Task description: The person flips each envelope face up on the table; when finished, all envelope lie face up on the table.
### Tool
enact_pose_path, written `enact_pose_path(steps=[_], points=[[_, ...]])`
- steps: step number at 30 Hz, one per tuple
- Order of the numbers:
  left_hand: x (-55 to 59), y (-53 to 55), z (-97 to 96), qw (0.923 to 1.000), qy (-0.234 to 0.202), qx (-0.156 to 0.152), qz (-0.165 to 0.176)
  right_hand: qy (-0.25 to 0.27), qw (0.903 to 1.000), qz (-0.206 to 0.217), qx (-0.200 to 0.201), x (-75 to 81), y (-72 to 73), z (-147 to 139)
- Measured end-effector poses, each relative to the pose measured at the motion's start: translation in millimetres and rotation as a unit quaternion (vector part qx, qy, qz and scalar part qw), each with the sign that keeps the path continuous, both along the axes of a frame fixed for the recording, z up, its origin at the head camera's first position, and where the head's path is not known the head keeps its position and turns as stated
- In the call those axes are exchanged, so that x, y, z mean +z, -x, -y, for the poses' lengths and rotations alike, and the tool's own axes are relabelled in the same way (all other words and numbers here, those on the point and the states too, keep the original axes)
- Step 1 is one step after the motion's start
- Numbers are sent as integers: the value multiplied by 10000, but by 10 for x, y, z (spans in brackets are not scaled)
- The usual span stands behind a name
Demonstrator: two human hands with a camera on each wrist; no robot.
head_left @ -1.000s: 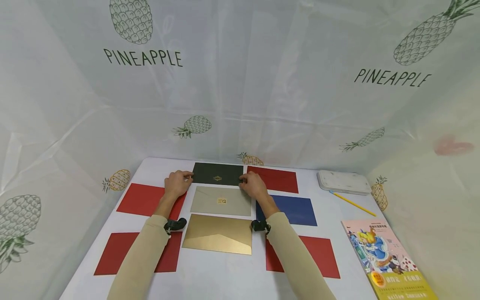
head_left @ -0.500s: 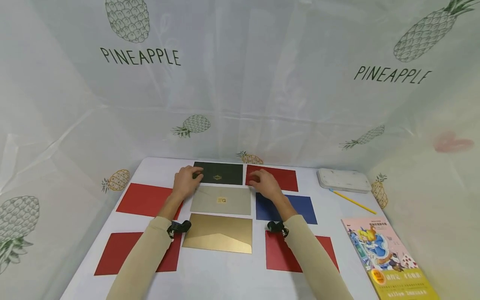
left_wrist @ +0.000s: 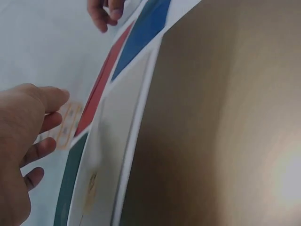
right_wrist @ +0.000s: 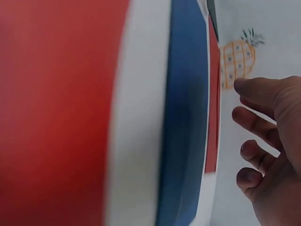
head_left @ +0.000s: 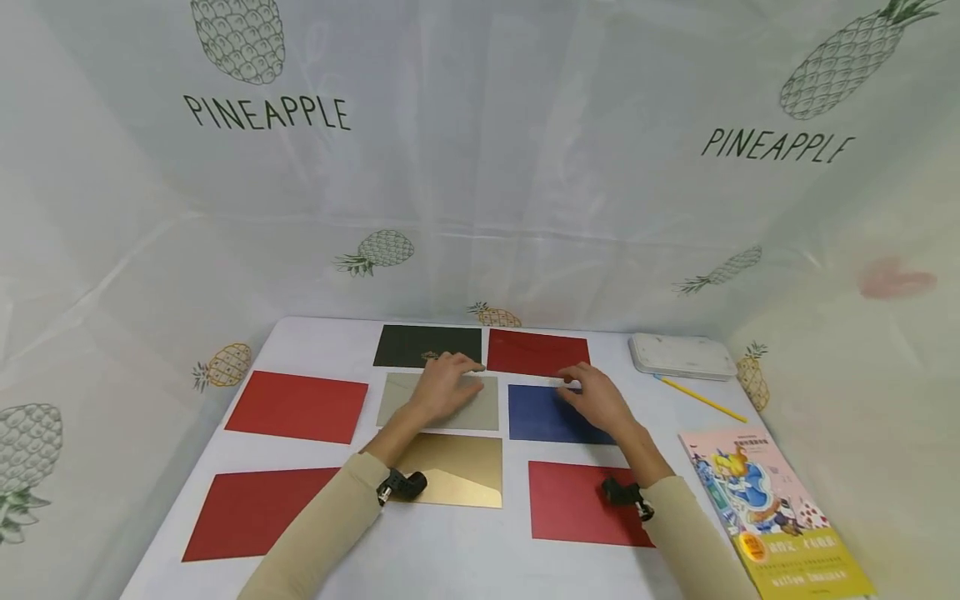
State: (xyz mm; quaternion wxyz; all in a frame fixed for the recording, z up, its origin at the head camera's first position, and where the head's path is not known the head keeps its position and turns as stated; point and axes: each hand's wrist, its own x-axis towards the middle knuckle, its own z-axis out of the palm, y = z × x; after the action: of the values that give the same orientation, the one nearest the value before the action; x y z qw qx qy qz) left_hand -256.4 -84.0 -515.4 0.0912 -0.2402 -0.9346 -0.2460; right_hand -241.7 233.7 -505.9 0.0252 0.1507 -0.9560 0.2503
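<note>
My left hand is over the grey envelope, its fingers loosely bent and holding nothing. Just beyond lies the dark green envelope, its gold emblem partly covered by that hand. My right hand hovers over the right part of the blue envelope. Its fingertips are near the front edge of the dark red envelope, and no object is in its grasp. In the right wrist view the fingers are relaxed and apart. Below my left wrist lies the gold envelope, partly hidden.
Red envelopes lie at left, lower left and lower right on the white table. At the right are a whitish pencil case, a yellow pencil and a picture book. A pineapple-print sheet surrounds the table.
Both hands have moved right, away from the dark green envelope's sides. The left now lies over the grey envelope, the right over the blue one. The view has shifted slightly.
</note>
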Motion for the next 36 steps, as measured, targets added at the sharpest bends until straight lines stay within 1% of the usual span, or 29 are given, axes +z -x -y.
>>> enact_pose_path(steps=[2, 5, 9, 12, 15, 18, 21, 24, 26, 27, 30, 33, 36], points=[[-15, -49, -118, 9997, 138, -214, -30, -114, 9999, -20, -23, -16, -105, -146], [-32, -114, -257, 9985, 323, -435, 1, -272, 9995, -17, -142, -34, -257, -340], [-41, -217, -391, 9966, 462, -683, 52, -343, 9991, 23, -255, -53, -461, -550], [-34, -326, -478, 9933, 611, -982, 31, -343, 9990, 122, -241, -60, -625, -684], [-20, -455, -553, 9865, 788, -1434, 42, -304, 9987, 354, -220, -53, -794, -809], [0, -574, -605, 9776, 855, -1922, 125, -258, 9976, 630, -151, -39, -955, -928], [2, -653, -633, 9695, 902, -2274, 176, -337, 9958, 842, 140, -24, -1109, -1036], [-20, -698, -648, 9628, 949, -2523, 181, -584, 9930, 944, 413, -31, -1266, -1135], [-34, -716, -653, 9585, 964, -2674, 198, -859, 9908, 866, 593, -48, -1358, -1196], [-44, -722, -656, 9566, 976, -2738, 213, -985, 9902, 759, 635, -62, -1399, -1221], [-74, -730, -665, 9519, 1098, -2854, 170, -1296, 9872, 186, 911, -109, -1498, -1277], [-91, -735, -680, 9509, 1255, -2828, 106, -1428, 9834, -368, 1054, -147, -1558, -1293], [-104, -739, -705, 9529, 1331, -2725, 77, -1484, 9813, -601, 1066, -167, -1582, -1296]])
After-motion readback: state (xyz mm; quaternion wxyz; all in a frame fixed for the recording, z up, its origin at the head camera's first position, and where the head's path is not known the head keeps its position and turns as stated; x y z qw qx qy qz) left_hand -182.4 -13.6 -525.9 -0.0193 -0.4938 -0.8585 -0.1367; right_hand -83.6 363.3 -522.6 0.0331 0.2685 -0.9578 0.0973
